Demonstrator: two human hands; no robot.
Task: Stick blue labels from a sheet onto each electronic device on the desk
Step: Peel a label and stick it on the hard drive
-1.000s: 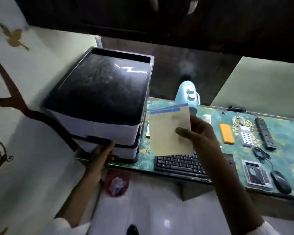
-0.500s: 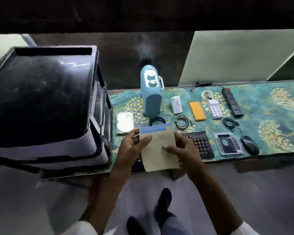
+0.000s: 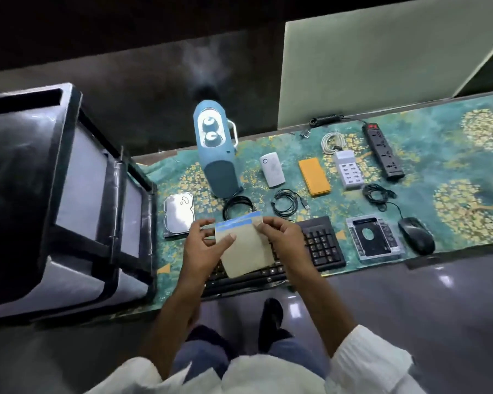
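Head camera, looking down: a person holds a tan paper backing sheet point(image 3: 246, 251) in both hands above the black keyboard point(image 3: 322, 243) at the near edge of a desk point(image 3: 467, 172) covered in a teal cloth patterned with gold. The sheet is mostly bare, with two narrow blue label strips point(image 3: 236, 221) side by side along its top edge. The left hand point(image 3: 202, 248) grips the sheet's left side, thumb across the front. The right hand point(image 3: 285, 237) pinches the top right corner with curled fingertips. Toward the desk's far edge stands a pale blue upright appliance with two round knobs point(image 3: 215, 155). A silver hard drive point(image 3: 180, 213) lies left of the hands.
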